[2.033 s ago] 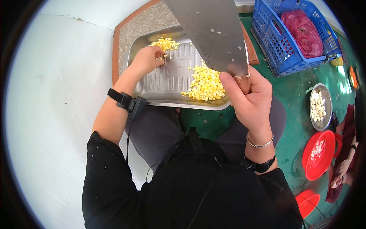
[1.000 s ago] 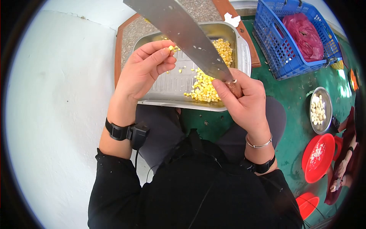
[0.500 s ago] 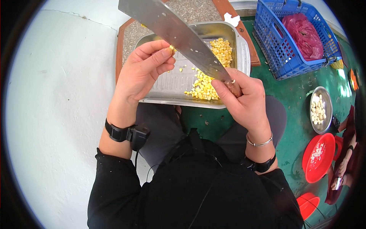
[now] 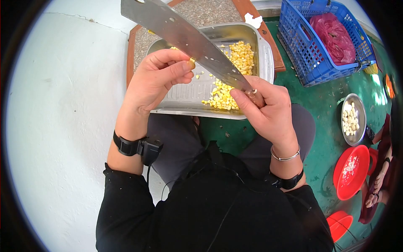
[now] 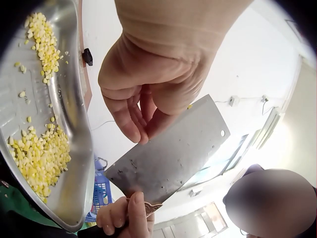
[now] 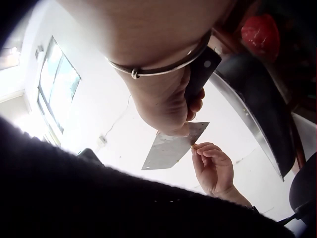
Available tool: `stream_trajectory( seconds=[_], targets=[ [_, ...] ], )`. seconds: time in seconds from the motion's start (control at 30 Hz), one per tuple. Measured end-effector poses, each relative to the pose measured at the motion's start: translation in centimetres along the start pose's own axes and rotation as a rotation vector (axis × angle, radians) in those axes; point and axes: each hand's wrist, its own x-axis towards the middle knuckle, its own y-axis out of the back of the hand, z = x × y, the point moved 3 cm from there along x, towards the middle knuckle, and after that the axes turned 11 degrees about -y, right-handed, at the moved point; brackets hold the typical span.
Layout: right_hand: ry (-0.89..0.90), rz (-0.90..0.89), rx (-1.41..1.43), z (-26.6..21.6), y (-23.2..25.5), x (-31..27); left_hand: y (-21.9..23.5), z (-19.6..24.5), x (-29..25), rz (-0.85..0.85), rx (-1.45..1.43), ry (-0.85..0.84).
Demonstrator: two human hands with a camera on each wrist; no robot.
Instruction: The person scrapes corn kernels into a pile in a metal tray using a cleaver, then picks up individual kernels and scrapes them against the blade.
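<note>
My right hand (image 4: 268,105) grips the handle of a broad cleaver (image 4: 189,40), its blade slanting up to the left over the tray. At the blade's lower edge, my left hand (image 4: 157,77) pinches a yellow corn kernel (image 4: 192,60) between thumb and forefinger. The left wrist view shows the left fingertips (image 5: 142,139) overlapping the flat of the blade (image 5: 171,153). Below both hands lies a steel tray (image 4: 180,112) with loose corn kernels (image 4: 222,95) at the near right and more kernels (image 4: 242,56) at the far right; the blade hides part of it.
The tray stands on a wood-edged table (image 4: 205,10) with a white scrap (image 4: 253,20) behind. To the right are a blue basket (image 4: 308,54) holding a pink bag (image 4: 333,40), a steel bowl (image 4: 353,140) of pale pieces, red basins (image 4: 342,189) and another person's hand (image 4: 371,200).
My left hand has risen from the far-left kernels in the tray to the blade's edge, carrying a kernel. The cleaver has swung lower to the left, its tip still drifting left lately.
</note>
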Motion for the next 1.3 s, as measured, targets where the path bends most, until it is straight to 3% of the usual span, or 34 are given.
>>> stream_trajectory(
  seconds=[0.3, 0.47, 0.7, 0.8, 0.87, 0.97, 1.03, 1.1, 1.23, 1.3],
  targets=[
    [0.011, -0.005, 0.005, -0.1, -0.2, 0.0, -0.5, -0.1, 0.3, -0.055, 0.04, 0.056],
    [-0.007, -0.016, 0.017, 0.0, -0.1, -0.1, -0.7, 0.5, 0.7, -0.115, 0.2, 0.017],
    [-0.05, -0.001, 0.074, 0.2, -0.1, -0.1, -0.5, 0.6, 1.1, -0.141, 0.184, -0.056],
    [-0.055, 0.028, 0.069, 0.2, 0.1, -0.1, -0.6, 0.5, 1.4, -0.173, 0.054, 0.015],
    [-0.069, 0.05, 0.059, 0.1, 0.3, 0.0, -1.2, 0.2, 1.5, -0.179, 0.467, 0.06],
    [-0.084, 0.091, 0.067, 0.4, 0.4, 0.0, -0.5, -2.3, 2.0, -0.296, 0.692, 0.071],
    [-0.089, 0.112, 0.083, 0.5, 0.5, 0.1, 0.6, -3.6, 2.5, -0.256, 0.721, 0.105],
    [-0.055, 0.119, 0.087, 0.5, 0.5, 0.0, 2.2, -4.7, 3.1, -0.204, 0.938, 0.158],
    [-0.083, 0.118, 0.094, 0.2, 0.6, 0.0, 4.0, -7.2, 3.3, -0.267, 1.264, 0.134],
    [-0.087, 0.111, 0.091, 0.1, 0.6, 0.1, 4.1, -7.7, 3.6, -0.292, 1.372, 0.007]
  ],
)
